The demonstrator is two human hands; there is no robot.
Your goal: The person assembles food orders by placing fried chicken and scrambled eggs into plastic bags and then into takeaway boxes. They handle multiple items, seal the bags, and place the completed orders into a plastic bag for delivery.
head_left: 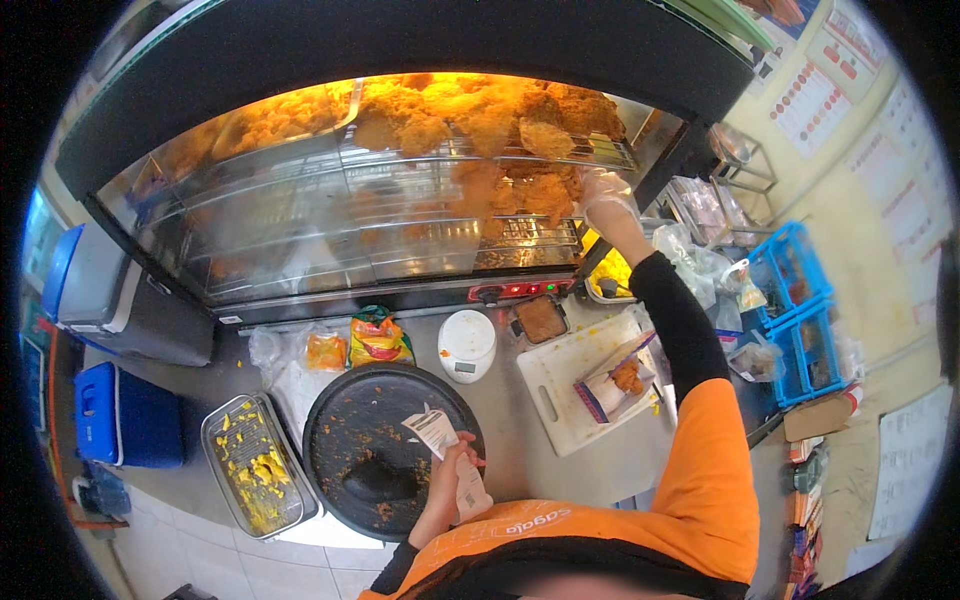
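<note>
My left hand (447, 490) is closed round a white printed paper bag (433, 430), above a round black pan (340, 430) with crumbs in it. At the right end of a lit glass warming cabinet (290, 250), my right hand (605, 195), in a clear plastic glove, reaches in beside the fried chicken (545, 190) on a wire rack. Its fingers are blurred and partly hidden there, so I cannot see whether they grip a piece. Below my right arm, an opened paper bag with fried chicken pieces (628, 378) lies on a white cutting board (548, 390).
A white digital scale (467, 345) and a small brown-filled container (540, 319) stand before the cabinet. Left of the pan is a metal tray (250, 470) with yellow bits. Blue coolers (128, 415) stand at far left, blue baskets (800, 310) at right.
</note>
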